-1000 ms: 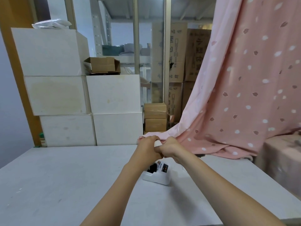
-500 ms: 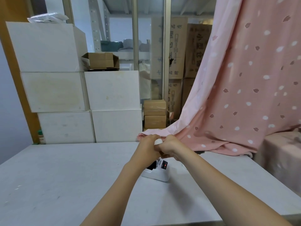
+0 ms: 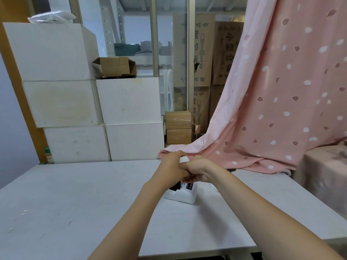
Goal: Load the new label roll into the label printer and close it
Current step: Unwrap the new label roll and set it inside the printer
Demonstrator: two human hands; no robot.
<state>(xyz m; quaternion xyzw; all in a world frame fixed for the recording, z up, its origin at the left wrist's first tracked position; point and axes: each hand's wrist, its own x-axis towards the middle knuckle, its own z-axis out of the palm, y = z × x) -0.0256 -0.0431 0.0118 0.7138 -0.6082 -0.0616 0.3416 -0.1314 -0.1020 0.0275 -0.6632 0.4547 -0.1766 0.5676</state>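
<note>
Grey table (image 3: 75,203) carries the white label printer (image 3: 181,195), sitting open with its long axis slanting away to the left. Just above it, left hand (image 3: 172,168) and right hand (image 3: 199,170) press together, fingers clamped around a white label roll (image 3: 183,159), only its top showing. Behind hangs a pink curtain (image 3: 281,100).

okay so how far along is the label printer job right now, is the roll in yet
Not yet, it seems. The label printer sits on the table with its dark compartment showing, so it looks open. Both the left hand and right hand are closed together above it around a white object, probably the new roll. Seating the roll and closing the printer remain.
</note>
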